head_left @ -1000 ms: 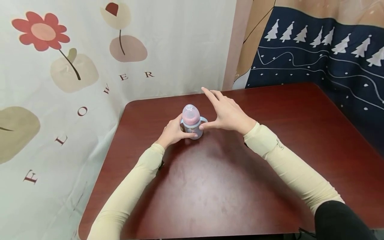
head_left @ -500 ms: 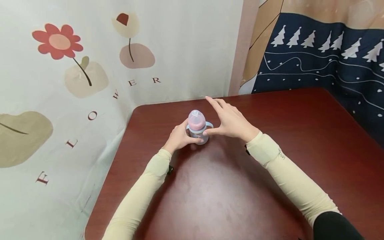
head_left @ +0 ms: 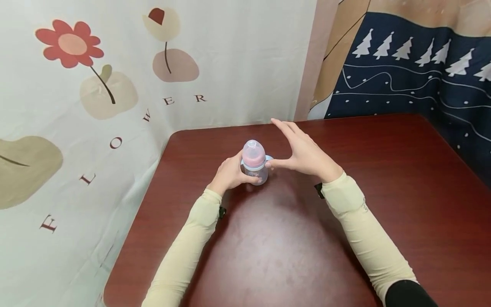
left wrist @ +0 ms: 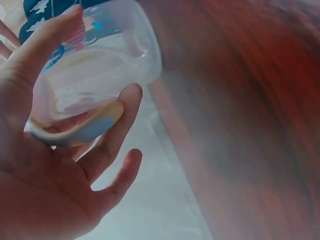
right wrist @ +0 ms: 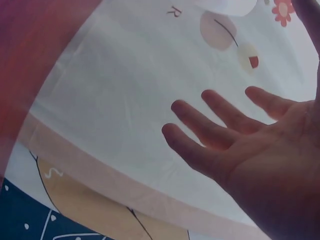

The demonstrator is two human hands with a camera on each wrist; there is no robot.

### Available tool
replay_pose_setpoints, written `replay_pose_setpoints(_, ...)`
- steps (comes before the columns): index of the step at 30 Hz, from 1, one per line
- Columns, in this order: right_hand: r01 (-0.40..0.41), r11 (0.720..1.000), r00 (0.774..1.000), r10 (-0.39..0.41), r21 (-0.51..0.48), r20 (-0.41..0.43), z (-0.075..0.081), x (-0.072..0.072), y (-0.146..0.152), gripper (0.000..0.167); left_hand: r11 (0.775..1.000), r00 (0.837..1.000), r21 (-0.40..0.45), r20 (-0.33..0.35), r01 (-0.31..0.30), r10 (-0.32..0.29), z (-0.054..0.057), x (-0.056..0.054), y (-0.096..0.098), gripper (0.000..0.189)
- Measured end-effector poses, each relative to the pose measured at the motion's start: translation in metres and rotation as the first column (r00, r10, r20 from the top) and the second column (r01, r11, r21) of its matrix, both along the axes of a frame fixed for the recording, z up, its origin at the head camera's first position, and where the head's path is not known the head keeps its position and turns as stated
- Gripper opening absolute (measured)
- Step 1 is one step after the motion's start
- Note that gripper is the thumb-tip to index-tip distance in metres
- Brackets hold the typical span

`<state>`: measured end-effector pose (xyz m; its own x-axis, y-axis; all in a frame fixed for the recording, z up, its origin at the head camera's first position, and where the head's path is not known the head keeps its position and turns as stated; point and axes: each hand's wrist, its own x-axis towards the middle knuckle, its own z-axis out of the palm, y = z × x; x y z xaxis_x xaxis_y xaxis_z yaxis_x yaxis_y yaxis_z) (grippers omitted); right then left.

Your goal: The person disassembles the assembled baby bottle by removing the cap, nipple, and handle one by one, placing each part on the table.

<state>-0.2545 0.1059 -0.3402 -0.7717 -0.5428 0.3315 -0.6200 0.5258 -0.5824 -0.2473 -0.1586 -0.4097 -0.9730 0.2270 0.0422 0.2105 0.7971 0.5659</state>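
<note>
While left hand [head_left: 230, 172] grips baby bottle [head_left: 254, 160], right hand [head_left: 308, 155] spreads beside it

Bottle is over the table [head_left: 291, 256], toward the far edge, nearer the far left corner; whether its base touches, can't tell. Left thumb and fingers wrap bottle. Right fingers stand apart, thumb tip at the blue handle [head_left: 270, 157]; contact unclear.

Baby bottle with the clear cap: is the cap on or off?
On. The head view shows the clear cap over the pink part of the bottle, which the left hand holds.
</note>
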Motion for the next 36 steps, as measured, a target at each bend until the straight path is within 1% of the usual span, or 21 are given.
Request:
replay_pose_setpoints(2,-0.011,1.000,1.000,0.011,0.001,-0.008,-0.001,0.000,0.002,0.111,0.999,1.000,-0.035,-0.012,0.009,-0.010,0.001,0.002,0.003,0.087)
replay_pose_setpoints(5,-0.028,0.999,0.999,0.029,0.018,-0.021,-0.002,0.000,0.004,0.109,0.994,0.998,-0.101,-0.051,0.032,-0.037,0.005,0.004,0.009,0.082)
replay_pose_setpoints(9,-0.035,0.998,0.999,0.036,0.045,-0.020,0.002,0.001,0.006,0.102,0.985,0.993,-0.170,-0.104,0.041,-0.059,0.011,0.005,0.015,0.074)
replay_pose_setpoints(14,-0.045,0.997,0.999,0.046,0.065,-0.014,0.006,-0.001,0.005,0.088,0.978,0.989,-0.203,-0.133,0.042,-0.071,0.016,0.004,0.017,0.070)
replay_pose_setpoints(19,-0.095,0.993,0.995,0.097,0.070,-0.022,0.003,-0.004,0.003,0.080,0.973,0.983,-0.220,-0.146,0.075,-0.109,0.020,0.003,0.021,0.065)
replay_pose_setpoints(23,-0.123,0.990,0.992,0.125,0.066,-0.032,0.000,-0.006,0.004,0.074,0.973,0.981,-0.209,-0.141,0.099,-0.131,0.020,0.002,0.022,0.064)
replay_pose_setpoints(26,-0.136,0.989,0.990,0.139,0.059,-0.036,-0.001,-0.006,0.006,0.066,0.978,0.982,-0.177,-0.128,0.112,-0.136,0.018,-0.001,0.021,0.066)
replay_pose_setpoints(29,-0.146,0.988,0.988,0.147,0.045,-0.040,-0.002,-0.007,0.009,0.059,0.984,0.984,-0.137,-0.124,0.110,-0.128,0.016,-0.004,0.020,0.070)
replay_pose_setpoints(32,-0.142,0.989,0.989,0.144,0.033,-0.045,-0.002,-0.008,0.012,0.057,0.990,0.984,-0.099,-0.132,0.105,-0.118,0.016,-0.006,0.020,0.073)
replay_pose_setpoints(36,-0.113,0.993,0.992,0.114,0.020,-0.045,-0.001,-0.006,0.020,0.057,0.993,0.984,-0.046,-0.138,0.106,-0.111,0.019,-0.006,0.022,0.077)
